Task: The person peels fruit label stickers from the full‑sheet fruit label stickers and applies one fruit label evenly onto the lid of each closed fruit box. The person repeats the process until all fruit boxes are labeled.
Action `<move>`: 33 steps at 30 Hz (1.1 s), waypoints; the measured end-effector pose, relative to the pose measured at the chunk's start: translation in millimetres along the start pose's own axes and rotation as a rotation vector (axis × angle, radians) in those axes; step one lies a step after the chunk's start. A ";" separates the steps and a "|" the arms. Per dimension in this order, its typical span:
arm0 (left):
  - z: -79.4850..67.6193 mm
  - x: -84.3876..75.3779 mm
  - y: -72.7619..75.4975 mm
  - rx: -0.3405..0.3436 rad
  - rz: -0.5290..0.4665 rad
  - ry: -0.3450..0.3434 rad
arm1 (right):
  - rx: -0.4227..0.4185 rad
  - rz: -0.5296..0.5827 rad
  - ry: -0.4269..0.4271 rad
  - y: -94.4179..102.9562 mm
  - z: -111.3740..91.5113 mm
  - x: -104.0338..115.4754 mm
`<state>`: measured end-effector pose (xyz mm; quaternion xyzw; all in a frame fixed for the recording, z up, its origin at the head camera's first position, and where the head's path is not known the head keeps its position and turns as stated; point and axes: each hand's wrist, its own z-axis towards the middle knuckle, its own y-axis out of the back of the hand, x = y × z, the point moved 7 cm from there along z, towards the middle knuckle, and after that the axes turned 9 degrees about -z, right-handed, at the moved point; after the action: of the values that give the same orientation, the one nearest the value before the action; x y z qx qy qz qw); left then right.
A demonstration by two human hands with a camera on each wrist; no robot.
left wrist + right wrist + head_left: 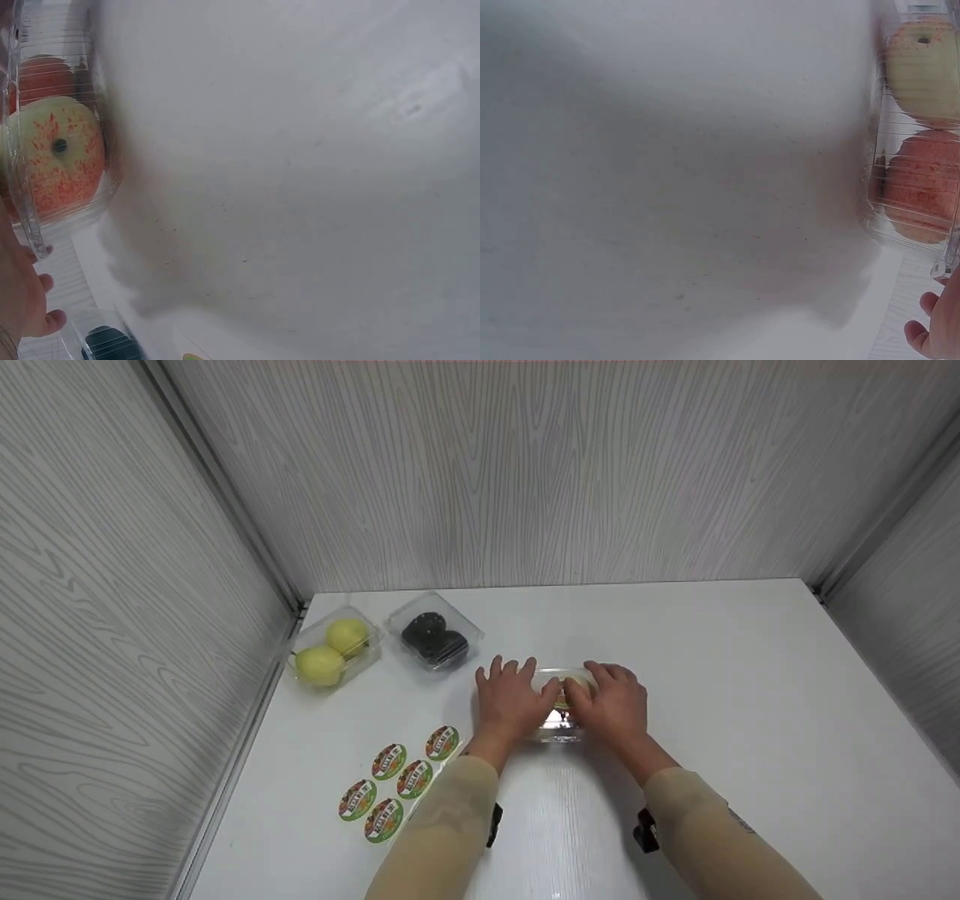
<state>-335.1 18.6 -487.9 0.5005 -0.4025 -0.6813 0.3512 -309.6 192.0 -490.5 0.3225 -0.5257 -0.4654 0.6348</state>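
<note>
Clear container (559, 733) partly hidden behind the fingers (601, 670), sticker sheet (388, 789) partly behind the left sleeve (450, 825).

Both forearms (442, 832) reaching forward in beige sleeves (701, 817), left hand (514, 701) palm down, fingers (496, 667) spread, right hand (611, 701) beside it, thumbs (550, 692) turned inward

A white tabletop (735, 697) is bounded at the back by an upright pale grey wood-grain panel (487, 480), and at the sides by a left panel (97, 622) and a right panel (907, 577), similarly grained. The left rear corner is lined by a grey strip (219, 484). Soft light is reflected off the tabletop.
</note>
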 end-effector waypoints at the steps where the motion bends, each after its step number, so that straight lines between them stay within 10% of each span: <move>1: 0.4 0.3 -0.7 0.006 -0.002 0.006 | -0.001 -0.002 -0.001 0.1 0.2 -0.3; 33: 0.5 2.5 -1.3 -0.007 -0.020 0.032 | -0.004 0.004 0.001 -0.2 -0.2 0.9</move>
<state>-336.3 17.0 -490.0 0.5143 -0.3895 -0.6780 0.3523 -309.5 191.1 -490.4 0.3203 -0.5251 -0.4651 0.6367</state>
